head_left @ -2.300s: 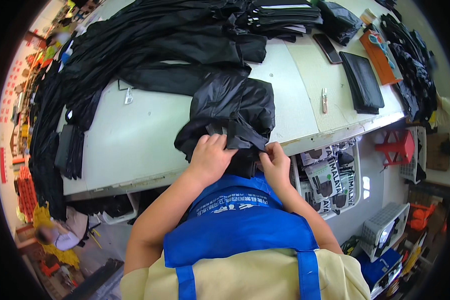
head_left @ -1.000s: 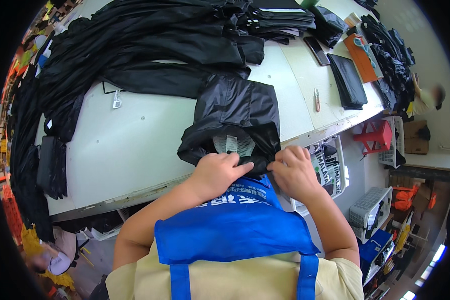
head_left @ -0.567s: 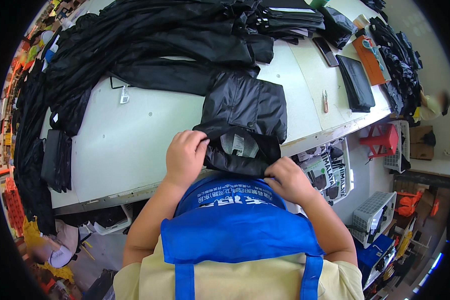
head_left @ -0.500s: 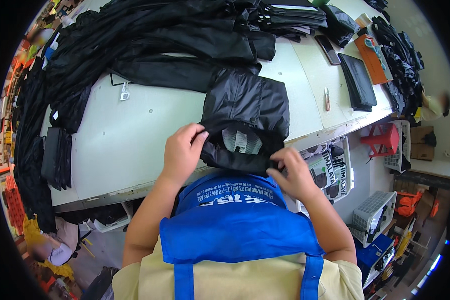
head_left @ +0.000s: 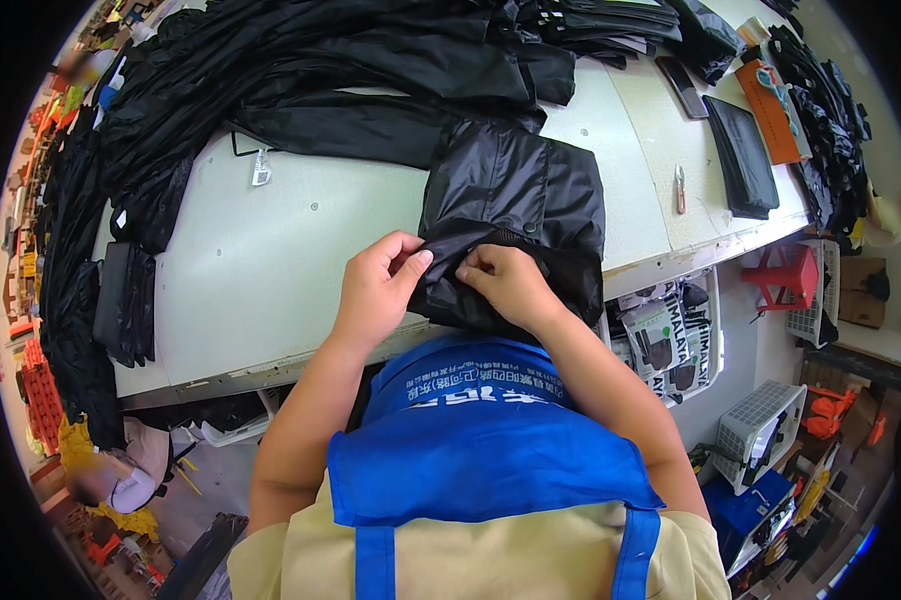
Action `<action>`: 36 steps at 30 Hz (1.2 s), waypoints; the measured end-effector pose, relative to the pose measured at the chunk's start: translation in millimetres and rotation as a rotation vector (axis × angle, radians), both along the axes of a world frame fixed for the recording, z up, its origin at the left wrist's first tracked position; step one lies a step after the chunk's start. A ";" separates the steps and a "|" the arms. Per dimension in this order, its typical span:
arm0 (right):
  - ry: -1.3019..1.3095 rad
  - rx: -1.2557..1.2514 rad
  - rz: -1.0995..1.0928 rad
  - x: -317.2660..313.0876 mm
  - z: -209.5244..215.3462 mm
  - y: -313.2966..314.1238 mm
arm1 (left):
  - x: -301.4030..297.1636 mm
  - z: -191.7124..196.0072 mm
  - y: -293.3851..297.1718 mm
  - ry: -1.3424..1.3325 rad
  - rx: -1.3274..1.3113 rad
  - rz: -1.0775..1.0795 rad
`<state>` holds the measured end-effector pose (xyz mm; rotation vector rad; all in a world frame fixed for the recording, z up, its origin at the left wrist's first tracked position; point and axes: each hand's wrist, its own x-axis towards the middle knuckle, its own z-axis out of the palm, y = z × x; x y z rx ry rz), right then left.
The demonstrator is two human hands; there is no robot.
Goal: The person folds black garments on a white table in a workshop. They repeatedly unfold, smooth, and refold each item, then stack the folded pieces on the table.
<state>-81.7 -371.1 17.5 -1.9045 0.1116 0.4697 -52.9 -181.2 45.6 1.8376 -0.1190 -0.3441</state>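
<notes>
In front of me, at the table's near edge, lies a folded black jacket (head_left: 515, 185) of thin shiny fabric with a snap on its front. My left hand (head_left: 382, 280) pinches its near left edge between thumb and fingers. Close beside it, my right hand (head_left: 505, 280) is closed on the black fabric at the middle of the opening. The fabric between the hands is drawn together over most of that opening. A bit of dark mesh lining shows beyond the right hand. One black sleeve or leg (head_left: 340, 125) stretches left from behind the folded piece.
Heaped black garments (head_left: 300, 60) cover the table's far left. On the right lie a small snipper (head_left: 680, 190), a phone (head_left: 681, 86), a folded black piece (head_left: 740, 155) and an orange box (head_left: 773, 110). Below the edge stand a red stool (head_left: 782, 275) and a crate of packaged goods (head_left: 665, 340).
My right hand has moved left and inward from the jacket's right corner, bringing fabric over the opening. The pale lining and label seen before are now covered. My left hand keeps its pinch.
</notes>
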 end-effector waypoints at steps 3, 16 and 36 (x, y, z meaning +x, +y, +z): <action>0.168 0.471 -0.149 -3.1 12.0 -7.1 | 0.3 -3.0 2.6 0.016 0.008 0.042; 0.011 0.966 -0.298 -6.2 -0.5 4.5 | 8.4 -22.2 0.0 0.051 0.004 0.123; 0.293 1.082 -0.259 -42.4 22.3 -21.0 | 12.8 -49.1 -20.3 0.187 0.065 0.229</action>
